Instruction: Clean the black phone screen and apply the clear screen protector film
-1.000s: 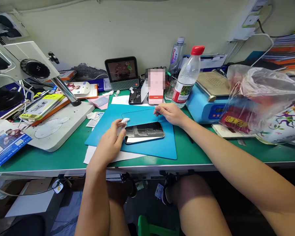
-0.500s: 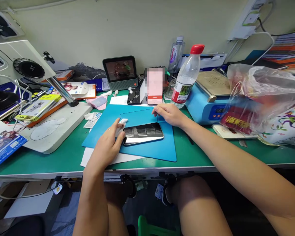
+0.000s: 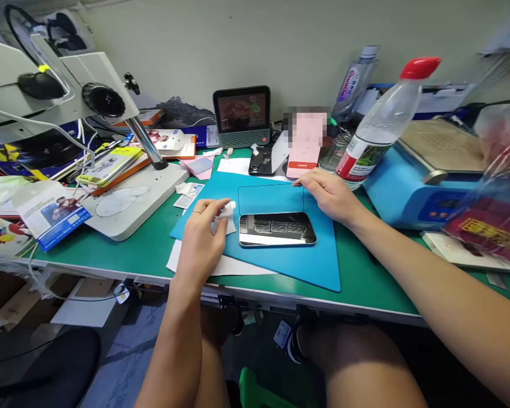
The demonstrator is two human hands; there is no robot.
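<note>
"On the green worktop, what is laid out?"
"A blue mat is spread, probably as cushioning; the phone is set face up on it."
"And behind it?"
"A clear sheet is pinched by its corner in the right hand, seemingly to spare its face; a white wipe is pinched in the left hand, beside the phone."

I note bare blue mat in front of the phone and to its right: passage there is free. Left of the phone, my left hand, closed round a white wipe, bars entry. Behind the phone lies a clear sheet, my right hand at its far right corner. Behind-right, a water bottle and a blue machine wall that side. Far left stands a microscope base.
</note>
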